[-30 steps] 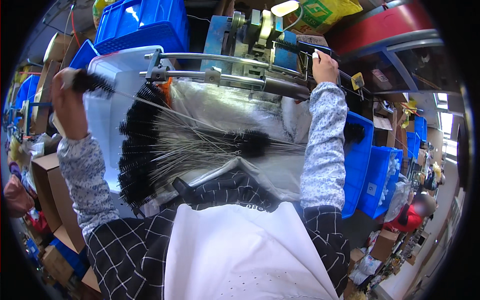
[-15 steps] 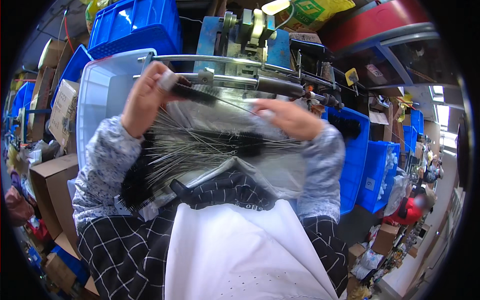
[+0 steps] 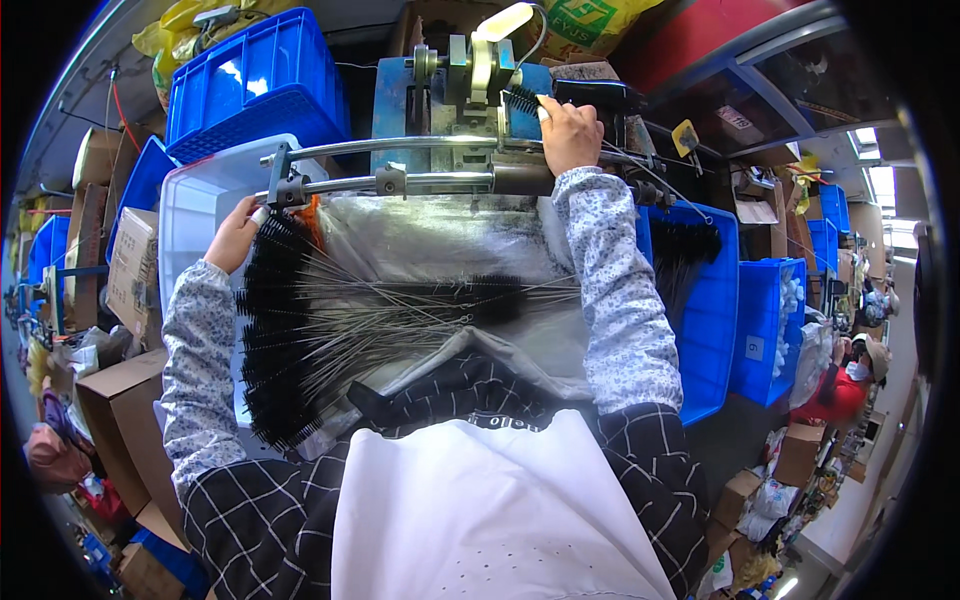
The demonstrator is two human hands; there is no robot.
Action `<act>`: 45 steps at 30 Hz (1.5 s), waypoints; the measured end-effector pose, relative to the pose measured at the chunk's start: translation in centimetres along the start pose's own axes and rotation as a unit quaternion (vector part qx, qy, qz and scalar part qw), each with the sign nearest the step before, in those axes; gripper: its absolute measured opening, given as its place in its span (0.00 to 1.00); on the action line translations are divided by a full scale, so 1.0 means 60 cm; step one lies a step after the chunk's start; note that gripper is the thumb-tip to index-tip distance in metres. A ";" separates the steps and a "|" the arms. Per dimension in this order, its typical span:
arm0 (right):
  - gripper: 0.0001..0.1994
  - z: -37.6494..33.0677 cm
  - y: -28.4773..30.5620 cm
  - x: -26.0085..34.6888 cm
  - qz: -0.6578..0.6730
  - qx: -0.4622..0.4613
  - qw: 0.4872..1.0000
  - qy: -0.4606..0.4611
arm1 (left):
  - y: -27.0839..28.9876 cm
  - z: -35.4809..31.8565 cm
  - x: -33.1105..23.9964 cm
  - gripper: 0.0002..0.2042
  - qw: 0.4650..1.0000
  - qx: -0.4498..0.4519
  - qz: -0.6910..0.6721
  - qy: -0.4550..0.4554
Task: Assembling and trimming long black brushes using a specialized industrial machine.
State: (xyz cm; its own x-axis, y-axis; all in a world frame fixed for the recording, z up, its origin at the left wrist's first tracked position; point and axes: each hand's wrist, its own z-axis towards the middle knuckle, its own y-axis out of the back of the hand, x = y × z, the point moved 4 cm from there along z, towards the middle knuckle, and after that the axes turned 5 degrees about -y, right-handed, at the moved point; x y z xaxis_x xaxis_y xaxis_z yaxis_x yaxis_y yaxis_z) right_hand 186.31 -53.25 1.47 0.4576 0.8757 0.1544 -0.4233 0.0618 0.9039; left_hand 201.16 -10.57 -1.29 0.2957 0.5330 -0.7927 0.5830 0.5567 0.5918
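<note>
Reaching left, left hand [image 3: 236, 238] sits at top of brush pile [image 3: 280, 310], thumb by bristles; cannot tell if it pinches any. Half second ago both hands held one brush; now hands are apart, each busy at own spot. Past blue machine [image 3: 393, 110], right hand [image 3: 572, 138] pinches black brush [image 3: 521, 99]. Bristle end points up-left; thin wire [image 3: 655, 179] seems its stem, running down-right, long axis slanted.

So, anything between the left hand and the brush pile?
Nothing visible. The left hand is at the far end of the brush pile; contact is unclear. The metal bracket is just beyond, not between.
</note>
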 end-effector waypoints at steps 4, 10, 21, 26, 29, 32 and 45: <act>0.10 -0.005 0.003 0.007 0.012 -0.024 1.000 0.014 | -0.016 0.012 0.036 0.11 0.992 -0.001 -0.126 0.029; 0.10 -0.003 0.008 0.005 0.019 -0.013 1.000 -0.004 | -0.014 0.000 0.040 0.09 0.980 -0.003 -0.189 0.063; 0.14 0.031 -0.043 -0.004 0.002 0.051 0.998 0.028 | 0.009 -0.025 0.035 0.05 0.982 -0.003 -0.162 0.099; 0.23 0.017 -0.017 -0.028 -0.029 -0.018 0.999 0.019 | 0.063 -0.061 0.026 0.09 0.948 -0.181 -0.263 -0.011; 0.22 -0.003 0.001 -0.052 -0.065 0.008 0.996 -0.058 | 0.148 -0.095 0.018 0.12 0.848 -0.340 -0.402 -0.060; 0.21 -0.009 -0.001 -0.050 0.056 0.045 0.994 -0.087 | 0.221 -0.124 -0.016 0.13 0.845 -0.357 -0.376 -0.129; 0.18 -0.009 -0.024 0.017 0.120 0.010 0.990 -0.080 | 0.268 -0.212 -0.057 0.18 0.815 -0.395 -0.384 -0.178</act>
State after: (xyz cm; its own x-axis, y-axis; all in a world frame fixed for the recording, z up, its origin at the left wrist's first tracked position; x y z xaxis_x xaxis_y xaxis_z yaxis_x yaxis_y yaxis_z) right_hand 186.95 -52.17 0.10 0.4636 0.7774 0.4252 -0.5195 -0.1502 0.8411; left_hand 199.87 4.66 12.79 0.3554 -0.3072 -0.8828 0.0723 0.9506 -0.3017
